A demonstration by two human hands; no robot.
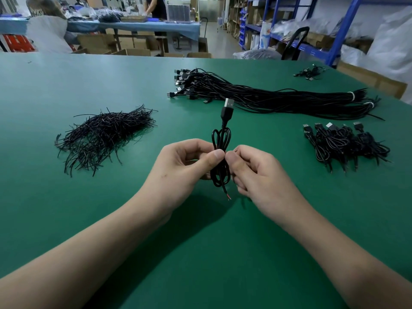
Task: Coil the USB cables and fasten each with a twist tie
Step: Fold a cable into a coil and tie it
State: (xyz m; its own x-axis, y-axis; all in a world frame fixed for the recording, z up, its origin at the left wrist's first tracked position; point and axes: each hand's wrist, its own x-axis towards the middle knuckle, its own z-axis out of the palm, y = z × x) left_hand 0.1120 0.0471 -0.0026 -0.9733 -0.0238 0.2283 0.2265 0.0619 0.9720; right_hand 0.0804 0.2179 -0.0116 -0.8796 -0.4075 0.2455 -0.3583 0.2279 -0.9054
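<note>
A black USB cable [220,139] folded into a narrow coil stands upright above the green table [66,85], its silver plug [228,104] pointing up and its bare wire end hanging below. My left hand [185,166] pinches the coil's middle from the left. My right hand [256,172] pinches the same spot from the right, thumbs almost touching. Any twist tie at the pinch is hidden by my fingers.
A heap of black twist ties [104,134] lies at the left. A long bundle of straight USB cables [278,97] stretches across the back right. Coiled cables [343,143] are piled at the right. A few more cables [310,73] sit at the far right. People work at a far table.
</note>
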